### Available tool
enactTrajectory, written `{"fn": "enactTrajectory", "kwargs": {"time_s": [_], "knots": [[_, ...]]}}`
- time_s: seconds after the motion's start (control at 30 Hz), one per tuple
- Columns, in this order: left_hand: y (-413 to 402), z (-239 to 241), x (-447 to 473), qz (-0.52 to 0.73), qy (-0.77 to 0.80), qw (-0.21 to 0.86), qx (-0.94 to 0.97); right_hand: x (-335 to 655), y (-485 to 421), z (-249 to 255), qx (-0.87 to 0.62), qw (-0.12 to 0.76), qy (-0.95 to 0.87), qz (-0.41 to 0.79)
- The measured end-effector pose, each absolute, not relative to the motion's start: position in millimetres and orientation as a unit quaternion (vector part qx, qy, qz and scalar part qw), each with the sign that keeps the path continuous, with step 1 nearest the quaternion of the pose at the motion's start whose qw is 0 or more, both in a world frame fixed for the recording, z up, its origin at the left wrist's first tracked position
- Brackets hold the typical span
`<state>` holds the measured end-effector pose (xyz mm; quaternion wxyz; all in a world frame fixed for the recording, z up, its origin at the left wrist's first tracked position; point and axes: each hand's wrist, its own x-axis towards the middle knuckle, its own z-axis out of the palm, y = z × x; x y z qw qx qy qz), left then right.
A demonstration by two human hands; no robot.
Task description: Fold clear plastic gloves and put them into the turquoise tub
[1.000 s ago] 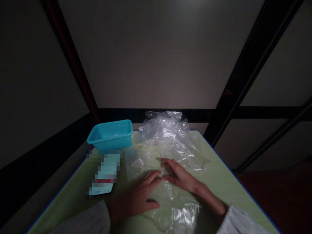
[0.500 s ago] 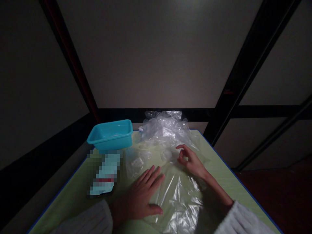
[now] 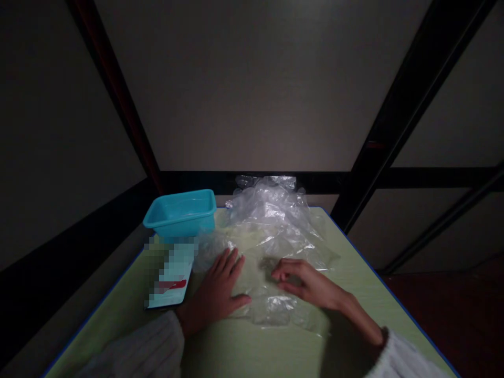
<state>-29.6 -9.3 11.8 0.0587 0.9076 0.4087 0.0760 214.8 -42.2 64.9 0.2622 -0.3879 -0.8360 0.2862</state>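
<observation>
A clear plastic bag (image 3: pixel 271 307) lies flat on the green table (image 3: pixel 354 294) in front of me. My left hand (image 3: pixel 218 289) rests palm down on its left part, fingers stretched out and together. My right hand (image 3: pixel 305 281) sits on the bag's right part with fingers curled in a pinch on the plastic film. Both wrists show white knit sleeves.
A heap of crumpled clear plastic bags (image 3: pixel 271 215) fills the far middle of the table. A turquoise plastic tub (image 3: pixel 181 212) stands at the far left. A blurred flat packet (image 3: pixel 169 281) lies left of my left hand. Dark frame bars rise behind.
My right hand came back from the far pile toward me and closed its fingers on the film. My left hand slid forward and left. The flat bag now looks folded shorter.
</observation>
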Motion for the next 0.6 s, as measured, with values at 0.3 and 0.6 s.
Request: {"fn": "enactTrajectory", "kwargs": {"time_s": [0.3, 0.6], "knots": [[-32, 23, -22, 0.093, 0.275, 0.197, 0.937, 207, -53, 49, -0.318, 0.141, -0.900, 0.263], [-35, 28, -18, 0.057, 0.250, 0.188, 0.948, 192, -63, 53, -0.311, 0.101, -0.931, 0.161]]}}
